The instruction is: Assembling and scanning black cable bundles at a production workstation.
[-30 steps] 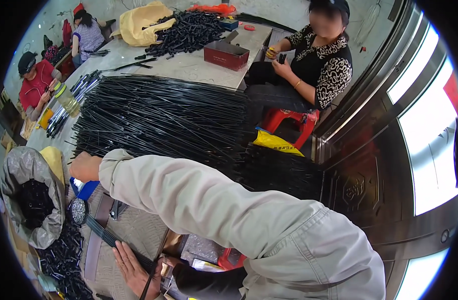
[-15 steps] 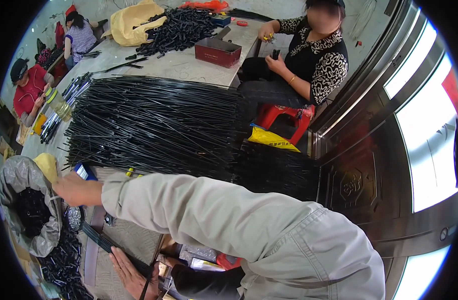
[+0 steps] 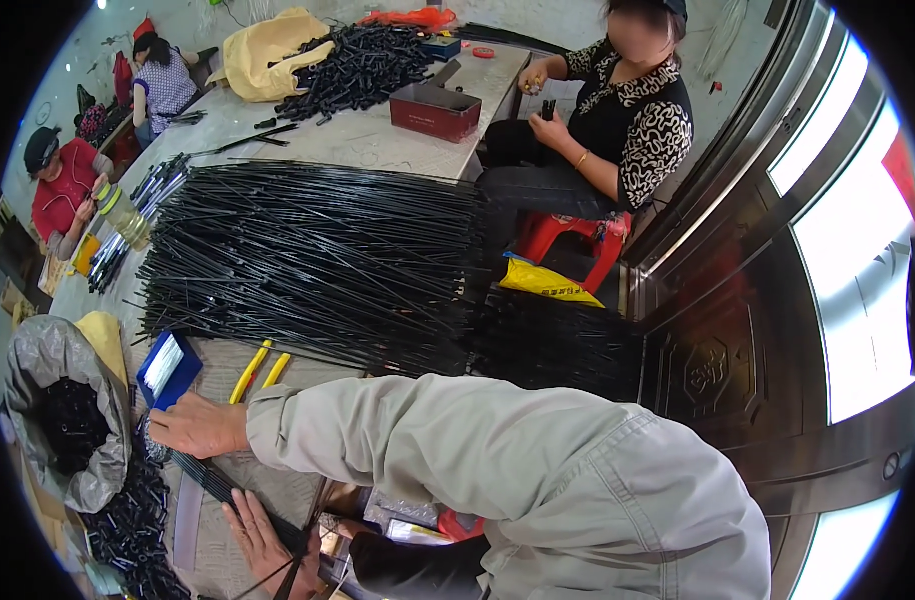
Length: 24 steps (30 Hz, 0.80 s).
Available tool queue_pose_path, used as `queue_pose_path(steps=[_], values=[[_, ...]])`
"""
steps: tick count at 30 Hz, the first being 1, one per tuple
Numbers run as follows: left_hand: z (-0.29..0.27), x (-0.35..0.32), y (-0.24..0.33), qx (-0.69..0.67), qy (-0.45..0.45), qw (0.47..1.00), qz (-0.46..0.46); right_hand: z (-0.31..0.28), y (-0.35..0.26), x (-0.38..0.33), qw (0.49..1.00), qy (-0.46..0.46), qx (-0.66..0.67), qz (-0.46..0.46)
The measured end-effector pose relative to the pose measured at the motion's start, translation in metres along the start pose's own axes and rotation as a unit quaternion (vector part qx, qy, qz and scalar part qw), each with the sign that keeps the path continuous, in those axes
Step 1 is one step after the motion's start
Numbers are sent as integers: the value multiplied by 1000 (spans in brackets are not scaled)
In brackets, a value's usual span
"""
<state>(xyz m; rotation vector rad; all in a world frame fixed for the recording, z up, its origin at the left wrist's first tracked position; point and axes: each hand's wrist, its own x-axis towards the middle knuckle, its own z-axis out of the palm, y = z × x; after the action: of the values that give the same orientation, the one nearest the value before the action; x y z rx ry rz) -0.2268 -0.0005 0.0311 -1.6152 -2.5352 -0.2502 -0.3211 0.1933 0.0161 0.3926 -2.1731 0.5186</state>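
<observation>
Left hand lies along the rod bundle, fingers extended with small gaps between them; can't tell what the thumb does. Right hand is at the bundle's far end, over the edge of the dish; fingers curled down, tips hidden (so can't tell if they pinch anything). Bundle runs diagonally across the near table, beside the loose black pieces. Blue box just past the right hand, pliers with 2 yellow handles near its wrist. Grey sack to the left, big rod pile beyond. 3 other people farther back, 1 on a red stool.
</observation>
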Motion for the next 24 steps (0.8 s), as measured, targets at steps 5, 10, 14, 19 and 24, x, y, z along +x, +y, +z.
queue_pose_path(steps=[5,10,14,19,24], values=[[1,1,1,-2,5,1000,-2,1,2,0,1000,4,14,0],[2,1,1,7,12,1000,-1,1,2,1,1000,26,17,2],[4,0,1,10,16,1000,-5,2,2,0,999,47,13,11],[4,-1,0,8,19,1000,-4,2,3,-1,999,50,14,8],[-5,2,3,-20,5,1000,19,2,4,-2,998,59,-3,-6]])
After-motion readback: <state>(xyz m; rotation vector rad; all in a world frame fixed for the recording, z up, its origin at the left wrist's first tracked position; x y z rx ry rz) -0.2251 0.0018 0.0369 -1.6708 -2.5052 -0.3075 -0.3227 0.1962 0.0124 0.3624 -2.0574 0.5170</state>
